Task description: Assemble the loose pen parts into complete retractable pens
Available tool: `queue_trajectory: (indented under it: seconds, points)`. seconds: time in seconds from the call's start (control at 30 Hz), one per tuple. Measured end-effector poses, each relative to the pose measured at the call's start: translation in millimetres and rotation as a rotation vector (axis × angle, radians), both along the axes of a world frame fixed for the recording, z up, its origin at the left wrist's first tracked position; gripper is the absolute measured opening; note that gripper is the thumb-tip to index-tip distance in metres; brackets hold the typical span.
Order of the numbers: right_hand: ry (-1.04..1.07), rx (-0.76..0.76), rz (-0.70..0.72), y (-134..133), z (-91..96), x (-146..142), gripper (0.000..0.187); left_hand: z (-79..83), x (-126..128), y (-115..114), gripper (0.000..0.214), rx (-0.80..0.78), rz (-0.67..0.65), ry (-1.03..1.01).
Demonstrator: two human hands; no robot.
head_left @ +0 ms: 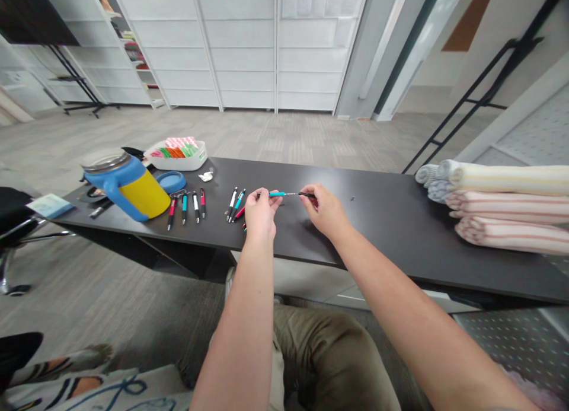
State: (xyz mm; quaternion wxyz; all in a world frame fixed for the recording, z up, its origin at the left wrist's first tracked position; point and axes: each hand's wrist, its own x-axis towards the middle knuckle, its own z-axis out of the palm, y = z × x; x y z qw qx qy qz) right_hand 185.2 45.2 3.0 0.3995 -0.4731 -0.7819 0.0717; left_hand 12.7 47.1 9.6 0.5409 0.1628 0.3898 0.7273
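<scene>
My left hand pinches a teal pen barrel above the dark table. A thin refill sticks out of the barrel to the right. Fingertips of my right hand are closed on a black pen grip, at the refill's far end; whether its tip is inside the grip is too small to tell. Just left of my left hand lie a white pen, a teal pen and a red pen partly hidden by the hand. Farther left, several red, teal and white pens lie in a row.
A blue and yellow mug and its blue lid are on the left. Behind them sits a white basket of colourful packets, near a crumpled white scrap. Rolled striped cloths are stacked at the right.
</scene>
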Motion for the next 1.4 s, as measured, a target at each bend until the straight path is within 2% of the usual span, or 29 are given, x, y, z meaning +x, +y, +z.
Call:
queue_trajectory:
  seconds: [0.4,0.93,1.13,1.3,1.4]
  points:
    - [-0.035,0.018,0.023,0.3,-1.7,0.1,0.02,0.1,5.9,-0.3,0.005,0.003,-0.026,0.066]
    - [-0.101,-0.063,0.058,4.9,-6.8,2.1,0.023,-8.7,16.4,1.9,0.005,0.034,-0.083,0.224]
    - [0.01,-0.133,0.033,6.3,-12.7,1.3,0.038,-12.7,14.1,4.6,0.008,0.047,-0.054,0.222]
    - [-0.026,-0.107,0.034,4.7,-9.7,1.9,0.017,-12.9,15.1,4.4,0.009,0.044,-0.059,0.228]
    - [-0.087,-0.127,0.028,3.1,-7.7,1.4,0.023,-13.3,15.7,4.5,0.01,0.037,-0.062,0.227]
